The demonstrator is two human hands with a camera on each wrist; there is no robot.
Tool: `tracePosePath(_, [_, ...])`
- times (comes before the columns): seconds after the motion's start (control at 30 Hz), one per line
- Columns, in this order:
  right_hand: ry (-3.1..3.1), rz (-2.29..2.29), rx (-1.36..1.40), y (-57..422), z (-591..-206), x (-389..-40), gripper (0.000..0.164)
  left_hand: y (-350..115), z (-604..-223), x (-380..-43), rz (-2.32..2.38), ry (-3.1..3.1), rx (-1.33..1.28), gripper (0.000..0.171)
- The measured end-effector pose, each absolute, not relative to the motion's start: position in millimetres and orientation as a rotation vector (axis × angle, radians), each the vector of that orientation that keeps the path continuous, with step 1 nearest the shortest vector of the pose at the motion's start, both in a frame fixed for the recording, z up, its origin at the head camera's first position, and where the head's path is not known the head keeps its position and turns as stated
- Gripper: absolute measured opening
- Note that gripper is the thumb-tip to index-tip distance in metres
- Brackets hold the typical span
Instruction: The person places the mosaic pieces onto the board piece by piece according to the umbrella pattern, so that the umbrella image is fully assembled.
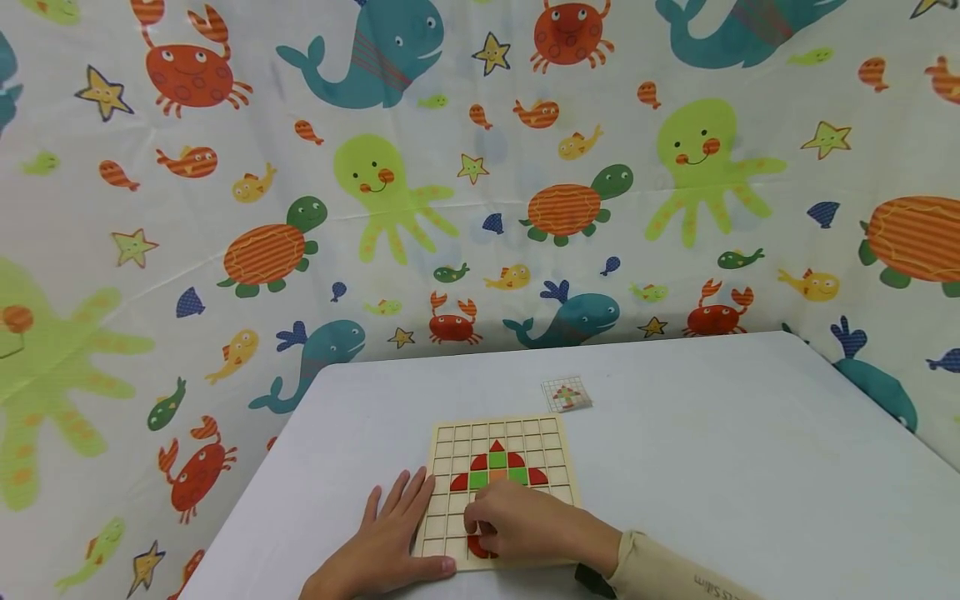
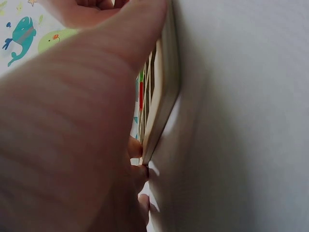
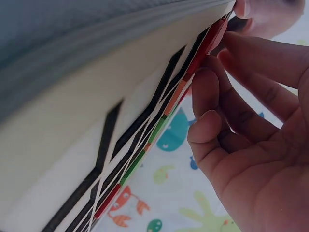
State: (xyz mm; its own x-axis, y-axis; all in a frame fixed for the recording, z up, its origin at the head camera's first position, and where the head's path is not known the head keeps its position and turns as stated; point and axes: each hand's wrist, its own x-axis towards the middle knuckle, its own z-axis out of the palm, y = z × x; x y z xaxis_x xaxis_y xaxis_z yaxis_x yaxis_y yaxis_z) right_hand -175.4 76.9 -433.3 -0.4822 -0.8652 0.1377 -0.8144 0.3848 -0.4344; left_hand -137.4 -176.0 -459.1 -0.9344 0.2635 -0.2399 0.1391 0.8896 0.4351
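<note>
A square wooden grid board (image 1: 442,546) lies on the table with red, green and orange tiles set in its squares. My left hand (image 1: 390,529) rests along its left edge, fingers straight and spread, thumb on the near left corner. My right hand (image 1: 525,521) is over the near middle of the board with bent fingers. Its thumb and a fingertip meet at a red tile (image 3: 205,48) low on the board. In the head view, a rounded red piece (image 1: 476,547) shows beside the fingers. A red triangle (image 1: 497,446) tops the pattern above a green square (image 1: 497,460); the hand covers several squares.
A small card (image 1: 566,393) with a printed grid and a similar coloured pattern lies beyond the board. The white table (image 1: 712,433) extends to both sides. A cloth (image 1: 465,192) with sea animals hangs behind it.
</note>
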Motion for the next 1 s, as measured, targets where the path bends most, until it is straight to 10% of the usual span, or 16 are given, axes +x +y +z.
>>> tracePosePath(1.0, [2.592, -0.569, -1.521, 92.4, -417.4, -177.2, 0.015, -178.7, -471.5, -139.0, 0.568, 2.772, 0.259, 0.133])
